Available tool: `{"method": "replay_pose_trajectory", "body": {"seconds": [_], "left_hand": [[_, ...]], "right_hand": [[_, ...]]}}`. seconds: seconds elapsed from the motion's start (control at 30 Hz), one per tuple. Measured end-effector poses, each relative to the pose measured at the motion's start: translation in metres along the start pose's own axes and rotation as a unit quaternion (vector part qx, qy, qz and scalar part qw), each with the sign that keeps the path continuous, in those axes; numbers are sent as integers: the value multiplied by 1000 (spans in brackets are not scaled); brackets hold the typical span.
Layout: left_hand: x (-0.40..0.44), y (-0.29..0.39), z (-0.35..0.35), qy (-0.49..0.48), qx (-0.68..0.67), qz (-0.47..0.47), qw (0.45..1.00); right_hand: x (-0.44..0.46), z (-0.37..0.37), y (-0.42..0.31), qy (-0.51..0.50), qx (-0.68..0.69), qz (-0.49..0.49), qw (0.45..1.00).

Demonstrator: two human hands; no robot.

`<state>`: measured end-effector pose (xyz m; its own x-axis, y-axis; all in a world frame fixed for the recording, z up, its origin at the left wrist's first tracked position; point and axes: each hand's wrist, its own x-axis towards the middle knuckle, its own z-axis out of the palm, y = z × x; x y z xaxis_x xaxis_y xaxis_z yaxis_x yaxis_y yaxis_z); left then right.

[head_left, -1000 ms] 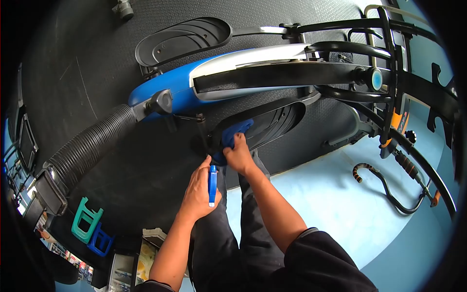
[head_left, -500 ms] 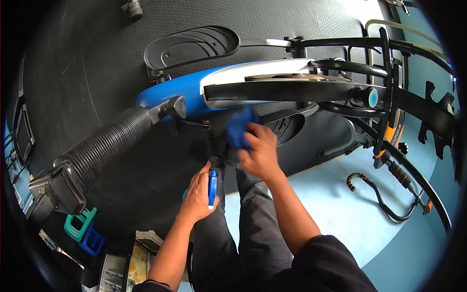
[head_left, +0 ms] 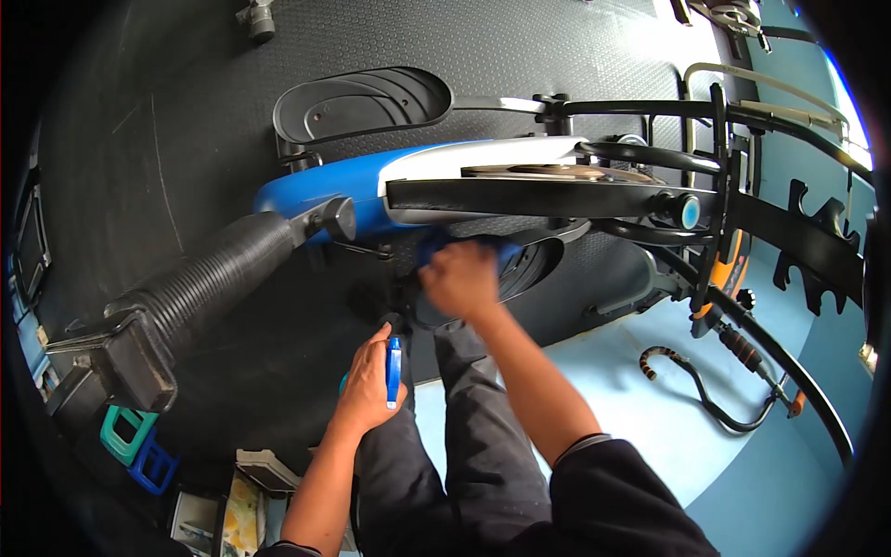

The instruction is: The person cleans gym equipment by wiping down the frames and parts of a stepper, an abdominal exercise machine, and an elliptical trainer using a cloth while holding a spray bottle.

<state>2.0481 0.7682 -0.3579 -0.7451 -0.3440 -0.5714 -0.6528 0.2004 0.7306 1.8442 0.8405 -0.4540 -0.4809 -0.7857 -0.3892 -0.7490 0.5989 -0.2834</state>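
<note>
My left hand [head_left: 365,388] is wrapped round a spray bottle with a blue trigger head [head_left: 393,367]; most of the bottle is hidden by the palm. A blue cloth [head_left: 501,247] is bunched under my right hand [head_left: 464,280], smeared by motion. The cloth is over the near black foot pedal [head_left: 538,267] of an elliptical trainer; whether it touches the pedal I cannot tell. Just beyond the cloth runs the trainer's blue and silver housing [head_left: 325,186]. On its far side sits the other foot pedal [head_left: 367,104].
A ribbed black post [head_left: 209,269] rises toward me at the left. Black frame tubes [head_left: 719,186] and a hooked bracket [head_left: 812,246] stand at the right. Green [head_left: 128,436] and blue stools [head_left: 153,467] are at lower left. A curved bar [head_left: 705,399] lies on the pale blue floor.
My right hand and the cloth have shifted slightly left and lower over the near pedal. My left hand still grips the spray bottle. The whole view has shifted a little.
</note>
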Motion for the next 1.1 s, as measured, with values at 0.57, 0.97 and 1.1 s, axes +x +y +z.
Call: {"method": "replay_pose_trajectory", "body": {"seconds": [0.57,0.97,1.1], "left_hand": [[-26,5,-4,-31,41,-60,997],[7,22,16,-43,22,-78,996],[19,37,30,-22,14,-60,998]], "right_hand": [[-95,74,-12,-12,-207,-499,841],[-25,-76,25,146,204,-181,951],[12,-8,72,67,212,-151,963]]}}
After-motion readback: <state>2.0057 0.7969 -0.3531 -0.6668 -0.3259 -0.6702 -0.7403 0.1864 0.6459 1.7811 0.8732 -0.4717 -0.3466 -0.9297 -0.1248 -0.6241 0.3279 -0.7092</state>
